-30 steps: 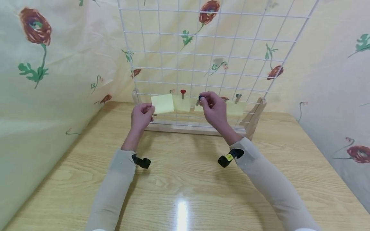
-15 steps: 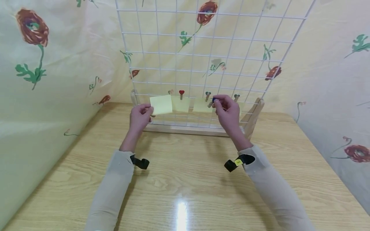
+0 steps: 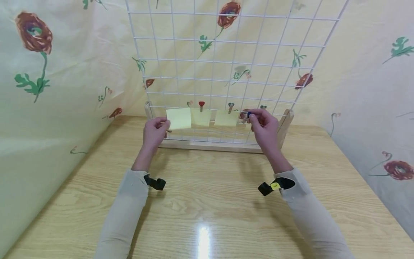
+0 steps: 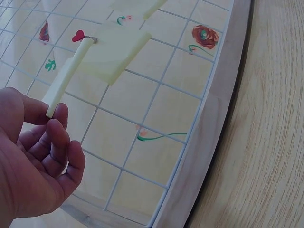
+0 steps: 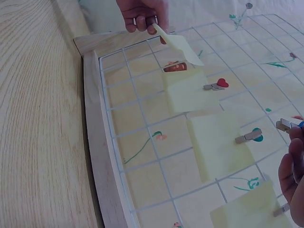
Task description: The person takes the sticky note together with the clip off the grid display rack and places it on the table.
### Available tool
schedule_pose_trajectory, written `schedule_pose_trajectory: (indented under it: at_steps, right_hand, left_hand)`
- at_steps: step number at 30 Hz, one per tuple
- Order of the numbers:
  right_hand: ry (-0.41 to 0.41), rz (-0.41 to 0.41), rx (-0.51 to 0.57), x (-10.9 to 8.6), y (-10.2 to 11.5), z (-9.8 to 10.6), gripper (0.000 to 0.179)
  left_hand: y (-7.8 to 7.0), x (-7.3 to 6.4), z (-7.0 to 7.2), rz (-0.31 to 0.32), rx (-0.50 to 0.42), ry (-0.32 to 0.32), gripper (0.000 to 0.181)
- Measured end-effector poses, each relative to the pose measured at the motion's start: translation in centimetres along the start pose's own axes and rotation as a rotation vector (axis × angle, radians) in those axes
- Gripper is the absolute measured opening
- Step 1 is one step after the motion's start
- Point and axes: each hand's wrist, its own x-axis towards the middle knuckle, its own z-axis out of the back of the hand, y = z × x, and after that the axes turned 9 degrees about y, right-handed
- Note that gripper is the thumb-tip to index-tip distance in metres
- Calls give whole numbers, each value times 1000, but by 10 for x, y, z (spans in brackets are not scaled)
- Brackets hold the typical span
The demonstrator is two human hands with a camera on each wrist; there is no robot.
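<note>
My left hand pinches a pale yellow paper note by its edge, in front of the wire grid's lower left. In the left wrist view, thumb and fingers grip that note edge-on. My right hand pinches a small wooden clothespin with a blue top, apart from the hung notes. Beside the held note hangs a yellow note under a red-heart clothespin. Another note hangs under a teal-heart clothespin. A third hung note is mostly hidden by my right hand in the head view.
A white wire grid leans back on a wooden stand with side feet. It stands on a wood-grain table. Flower-patterned cloth encloses the back and sides.
My right hand has moved rightward with the blue-topped clothespin, uncovering the teal-heart clothespin and its note. The left hand keeps the note nearly still, turned slightly more level.
</note>
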Motion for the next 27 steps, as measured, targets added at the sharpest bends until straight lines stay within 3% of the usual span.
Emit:
schedule_pose_trajectory:
  at_steps: [10,19,27]
  right_hand:
    - [-22,-40,78,-7,-2,13,10]
    - [-7,-86,31,-16,-4,29,13]
    - [-34,-53,50,-21,-2,40,11]
  left_hand:
    - [-1,1,3,17,-34,12,30]
    - [-3,-1,14,-9,3,6,29]
    - [-5,-2,23,-16,0,16,32]
